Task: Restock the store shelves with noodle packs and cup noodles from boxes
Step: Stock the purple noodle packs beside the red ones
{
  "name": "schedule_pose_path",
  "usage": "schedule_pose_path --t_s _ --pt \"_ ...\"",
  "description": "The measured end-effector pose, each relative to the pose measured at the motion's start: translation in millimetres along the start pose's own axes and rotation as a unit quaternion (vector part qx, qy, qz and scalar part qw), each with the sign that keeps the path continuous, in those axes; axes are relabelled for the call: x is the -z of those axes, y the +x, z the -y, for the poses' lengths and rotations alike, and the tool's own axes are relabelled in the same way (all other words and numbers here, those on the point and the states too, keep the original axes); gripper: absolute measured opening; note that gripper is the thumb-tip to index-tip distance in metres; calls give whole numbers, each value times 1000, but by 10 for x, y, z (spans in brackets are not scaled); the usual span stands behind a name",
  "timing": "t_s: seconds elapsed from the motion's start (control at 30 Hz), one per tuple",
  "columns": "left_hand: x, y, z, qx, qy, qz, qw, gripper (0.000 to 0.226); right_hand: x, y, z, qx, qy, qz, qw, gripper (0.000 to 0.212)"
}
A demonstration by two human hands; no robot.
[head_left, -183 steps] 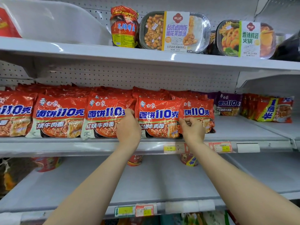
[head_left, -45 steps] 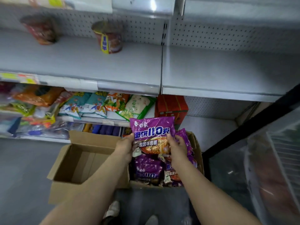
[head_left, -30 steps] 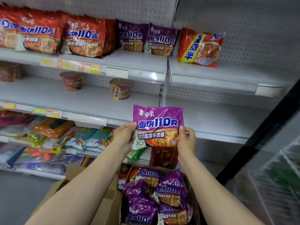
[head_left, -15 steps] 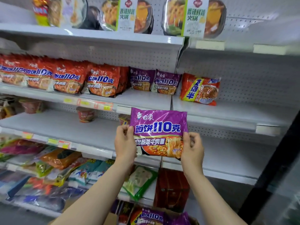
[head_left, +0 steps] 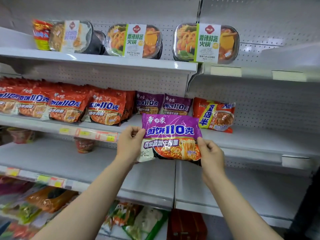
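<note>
Shelf point(head_left: 155, 122) front: purple noodle pack point(head_left: 171, 135) between both hands.

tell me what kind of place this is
Most likely a grocery or convenience store aisle: white metal shelves with price tags on their edges, rows of red noodle packs facing out, and boxed hotpot meals above.

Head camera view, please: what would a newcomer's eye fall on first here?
The purple noodle pack, held up at centre by the left hand and right hand. Behind it, two matching purple packs stand on the middle shelf, right of the long row of red packs.
</note>
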State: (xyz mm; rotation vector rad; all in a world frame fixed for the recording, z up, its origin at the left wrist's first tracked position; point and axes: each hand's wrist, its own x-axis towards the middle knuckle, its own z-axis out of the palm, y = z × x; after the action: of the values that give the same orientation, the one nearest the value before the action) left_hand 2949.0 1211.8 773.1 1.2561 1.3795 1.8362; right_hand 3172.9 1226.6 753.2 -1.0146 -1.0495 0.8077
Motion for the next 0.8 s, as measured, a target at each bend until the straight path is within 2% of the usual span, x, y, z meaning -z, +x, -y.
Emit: schedule_pose_path --t_s 0.2,0.33,0.47,0.63,0.8 --pt "85 859 -70 -54 97 60 992 15 -285 604 186 43 -66 10 997 18" --pt "16 1436 -67 -23 66 98 993 12 -624 1054 193 44 -91 -3 995 18" --pt "-136 1919 94 -1 33 79 996 10 -937 1389 89 16 -103 -8 995 23" --pt "-321 2470 369 3 44 52 998 12 -1330 1770 -138 -30 -71 -19 997 17" --pt "-507 2923 615 17 23 37 999 10 -1682 2192 -369 -83 -38 -45 995 21"
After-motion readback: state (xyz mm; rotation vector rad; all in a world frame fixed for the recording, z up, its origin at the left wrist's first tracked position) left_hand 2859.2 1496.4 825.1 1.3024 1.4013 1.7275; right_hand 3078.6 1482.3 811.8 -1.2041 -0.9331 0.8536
